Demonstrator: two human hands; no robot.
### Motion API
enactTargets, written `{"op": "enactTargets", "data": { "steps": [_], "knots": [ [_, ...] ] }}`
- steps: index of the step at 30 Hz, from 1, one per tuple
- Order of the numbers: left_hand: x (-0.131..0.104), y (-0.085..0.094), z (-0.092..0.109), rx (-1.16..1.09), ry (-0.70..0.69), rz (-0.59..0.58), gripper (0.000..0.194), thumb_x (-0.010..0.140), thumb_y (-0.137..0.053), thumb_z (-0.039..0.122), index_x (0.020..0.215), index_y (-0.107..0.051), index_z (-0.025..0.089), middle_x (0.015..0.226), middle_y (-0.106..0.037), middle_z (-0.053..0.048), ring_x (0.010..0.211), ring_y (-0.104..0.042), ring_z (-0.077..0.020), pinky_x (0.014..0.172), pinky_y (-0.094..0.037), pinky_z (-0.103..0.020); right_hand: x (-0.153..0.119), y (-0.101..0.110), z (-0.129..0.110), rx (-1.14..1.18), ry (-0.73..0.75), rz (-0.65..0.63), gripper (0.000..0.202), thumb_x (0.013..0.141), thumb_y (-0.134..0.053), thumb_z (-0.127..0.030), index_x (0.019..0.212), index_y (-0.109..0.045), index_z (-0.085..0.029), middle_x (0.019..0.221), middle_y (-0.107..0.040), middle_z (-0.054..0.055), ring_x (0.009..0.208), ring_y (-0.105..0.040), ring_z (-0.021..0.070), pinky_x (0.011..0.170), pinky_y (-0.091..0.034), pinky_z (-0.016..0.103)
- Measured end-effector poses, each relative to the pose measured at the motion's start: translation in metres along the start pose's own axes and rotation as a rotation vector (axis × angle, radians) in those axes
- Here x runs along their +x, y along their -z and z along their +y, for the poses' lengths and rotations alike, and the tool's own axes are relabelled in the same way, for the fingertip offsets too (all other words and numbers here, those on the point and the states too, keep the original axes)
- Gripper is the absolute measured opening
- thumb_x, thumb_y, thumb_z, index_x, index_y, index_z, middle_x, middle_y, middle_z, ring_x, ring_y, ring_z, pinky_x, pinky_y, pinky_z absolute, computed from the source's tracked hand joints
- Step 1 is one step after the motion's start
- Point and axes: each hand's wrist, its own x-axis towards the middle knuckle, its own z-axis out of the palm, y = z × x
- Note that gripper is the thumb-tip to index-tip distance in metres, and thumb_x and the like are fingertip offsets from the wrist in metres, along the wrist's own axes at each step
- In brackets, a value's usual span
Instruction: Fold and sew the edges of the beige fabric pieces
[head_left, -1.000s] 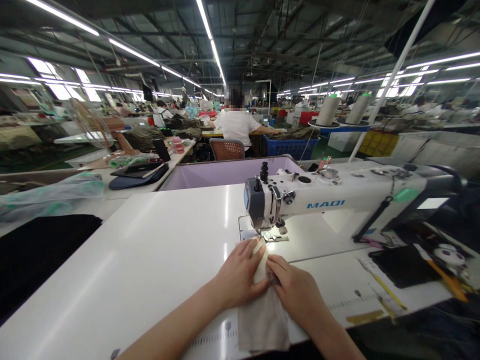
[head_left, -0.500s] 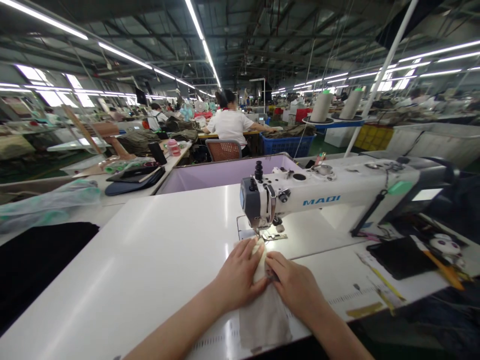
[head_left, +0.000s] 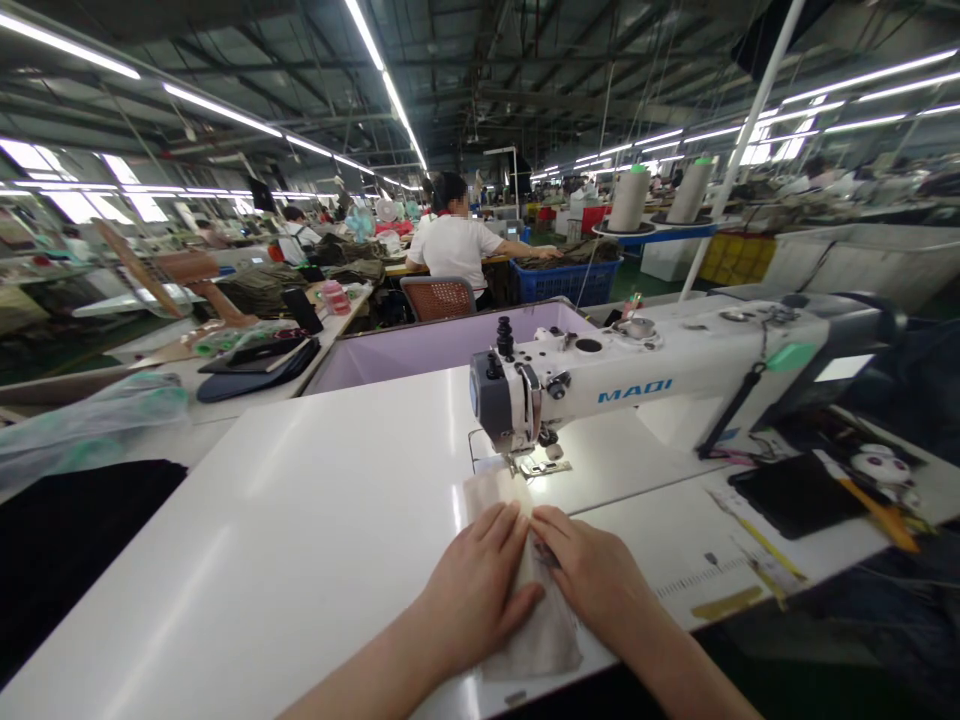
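On my side of the sewing machine (head_left: 637, 375), the beige cloth (head_left: 540, 645) lies on the white counter (head_left: 322, 530), its far end close to the machine's needle area. My left hand (head_left: 480, 580) rests flattened on it, fingers extended, thumb apart. My right hand (head_left: 604, 580) bends its fingers at the cloth's edge; whether they pinch it, I cannot tell. Beyond the machine stand two thread cones (head_left: 628, 200).

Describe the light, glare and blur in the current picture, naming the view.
Head view: strip lights glare white overhead; head view: pale streaks reflect on the white tabletop; head view: a bright patch lies under the needle end of the sewing machine; head view: the light-coloured fabric looks slightly blurred.
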Motion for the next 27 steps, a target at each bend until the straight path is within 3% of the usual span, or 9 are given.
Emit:
{"op": "enactTargets", "data": {
  "steps": [12, 22, 27],
  "knots": [
    [0.020, 0.006, -0.020, 0.028, 0.006, 0.062, 0.052, 0.086, -0.067, 0.038, 0.132, -0.055, 0.016, 0.140, -0.057, -0.017, 0.130, -0.053, -0.0348, 0.106, -0.050, -0.051, 0.030, 0.007, 0.004, 0.017, -0.017, 0.039, 0.026, 0.091, -0.055, -0.008, 0.111, -0.062, -0.023, 0.114, -0.068, 0.002, 0.091, -0.067, 0.0188, 0.072, -0.047, 0.026],
    [0.017, -0.007, -0.030, 0.000, -0.022, 0.160, 0.055, 0.089, -0.062, 0.039, 0.138, -0.049, 0.018, 0.144, -0.054, -0.016, 0.135, -0.049, -0.0342, 0.108, -0.047, -0.053, 0.033, 0.008, 0.003, 0.028, -0.016, 0.063, 0.028, 0.094, -0.052, -0.008, 0.114, -0.062, -0.023, 0.118, -0.067, 0.001, 0.094, -0.068, 0.0185, 0.074, -0.047, 0.026],
    [0.016, -0.006, -0.027, 0.016, -0.002, 0.136, 0.058, 0.088, -0.063, 0.037, 0.140, -0.049, 0.015, 0.145, -0.054, -0.018, 0.135, -0.049, -0.0351, 0.109, -0.047, -0.053, 0.033, 0.006, 0.003, 0.033, -0.012, 0.065, 0.030, 0.092, -0.052, -0.006, 0.115, -0.062, -0.023, 0.117, -0.067, 0.001, 0.094, -0.068, 0.0184, 0.074, -0.047, 0.025]
  ]
}}
